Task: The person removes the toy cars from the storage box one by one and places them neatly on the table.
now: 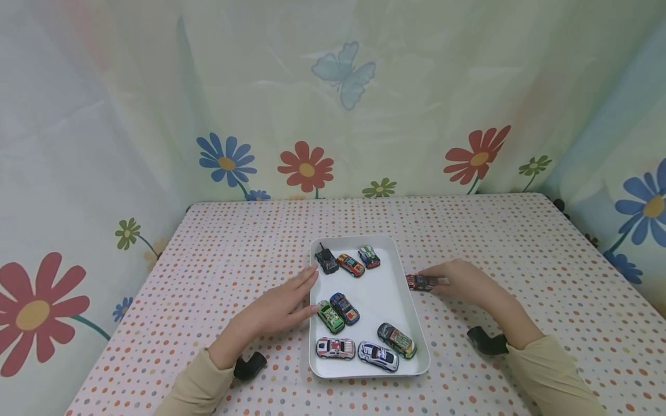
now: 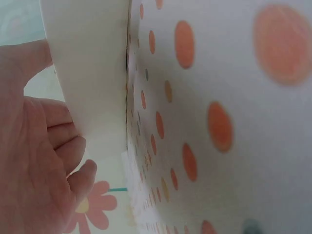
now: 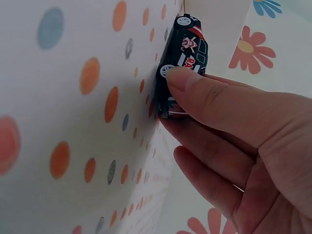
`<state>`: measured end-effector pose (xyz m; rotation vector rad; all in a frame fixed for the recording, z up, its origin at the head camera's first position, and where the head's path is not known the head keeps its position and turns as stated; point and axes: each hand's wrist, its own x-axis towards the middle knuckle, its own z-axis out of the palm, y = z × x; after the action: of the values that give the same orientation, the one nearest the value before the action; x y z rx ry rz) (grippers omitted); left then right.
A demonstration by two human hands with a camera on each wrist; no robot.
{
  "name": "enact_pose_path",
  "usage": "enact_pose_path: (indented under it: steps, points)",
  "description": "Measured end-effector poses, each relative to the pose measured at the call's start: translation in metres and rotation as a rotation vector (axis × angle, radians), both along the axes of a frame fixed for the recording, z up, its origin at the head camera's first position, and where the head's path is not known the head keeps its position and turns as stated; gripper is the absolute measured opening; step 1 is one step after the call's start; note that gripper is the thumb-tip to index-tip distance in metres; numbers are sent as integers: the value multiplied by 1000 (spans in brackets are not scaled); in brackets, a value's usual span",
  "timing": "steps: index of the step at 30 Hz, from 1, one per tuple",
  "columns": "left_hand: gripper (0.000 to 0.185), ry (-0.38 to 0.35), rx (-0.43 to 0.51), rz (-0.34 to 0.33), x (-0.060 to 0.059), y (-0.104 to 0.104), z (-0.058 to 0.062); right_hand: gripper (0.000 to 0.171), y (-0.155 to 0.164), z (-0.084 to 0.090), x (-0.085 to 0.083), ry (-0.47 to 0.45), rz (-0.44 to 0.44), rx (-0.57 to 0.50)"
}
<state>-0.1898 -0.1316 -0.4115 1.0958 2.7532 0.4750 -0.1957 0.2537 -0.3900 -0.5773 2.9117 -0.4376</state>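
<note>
A white tray [image 1: 406, 306] lies in the middle of the dotted tablecloth and holds several toy cars, among them a green one [image 1: 330, 316] and a black one [image 1: 326, 261]. My left hand [image 1: 283, 306] rests flat with straight fingers against the tray's left wall [image 2: 92, 83]. My right hand [image 1: 458, 280] pinches a small black-and-red toy car [image 1: 420, 282] on the cloth just right of the tray. In the right wrist view the thumb presses on the black-and-red car [image 3: 187, 48], whose wheels stand on the cloth.
The table [image 1: 520, 242] carries a polka-dot cloth and ends at a flowered curtain [image 1: 312, 115] at the back and both sides. Black wrist mounts [image 1: 486, 341] sit at both sleeves.
</note>
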Motion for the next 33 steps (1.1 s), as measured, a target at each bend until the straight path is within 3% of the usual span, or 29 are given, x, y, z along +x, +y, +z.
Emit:
enact_pose_path:
  steps: [3, 7, 12, 14, 17, 20, 23, 28, 33]
  points:
    - [71, 2, -15, 4, 1, 2, 3, 39, -1, 6, 3, 11, -17, 13]
    - [70, 8, -29, 11, 0, 3, 5, 40, -8, 22, 11, 110, -28, 27]
    - [71, -4, -21, 15, 0, 2, 5, 38, -30, 45, 33, 215, 37, 27]
    - [71, -6, -20, 10, 0, 1, 5, 37, -41, 50, 44, 215, 85, 28]
    - [71, 1, -15, 2, 1, 0, 4, 34, -59, 53, 61, 145, 146, 73]
    - [71, 8, -10, -2, 1, 0, 4, 29, -76, 49, 75, 50, 163, 137]
    - [71, 11, -3, -7, 1, 0, 4, 24, -89, 39, 86, 40, 157, 202]
    - [71, 8, -3, -3, 1, 0, 4, 29, -99, 23, 93, 134, 168, 302]
    - [70, 4, 3, 3, 1, 0, 4, 31, -104, 11, 95, 304, 209, 347]
